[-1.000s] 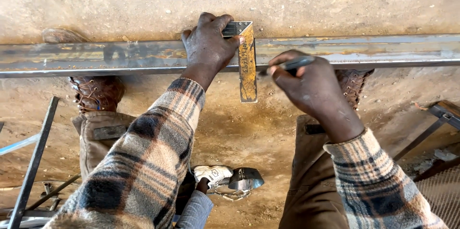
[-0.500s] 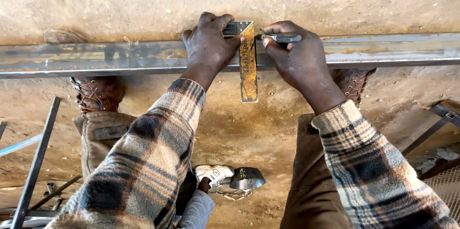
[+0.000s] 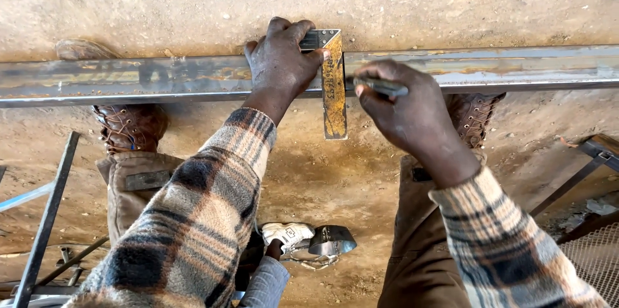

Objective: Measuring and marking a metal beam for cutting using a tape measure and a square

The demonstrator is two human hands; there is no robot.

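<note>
Hands on square, steel bar

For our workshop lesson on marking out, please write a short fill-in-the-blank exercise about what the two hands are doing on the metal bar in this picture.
1. The left hand presses a rusty try square against the long metal ____.
2. The right hand holds a slim marking tool on the ____ side of the square's blade.
3. Below the bar stand two brown laced ____.

Missing words: bar; right; boots
</note>
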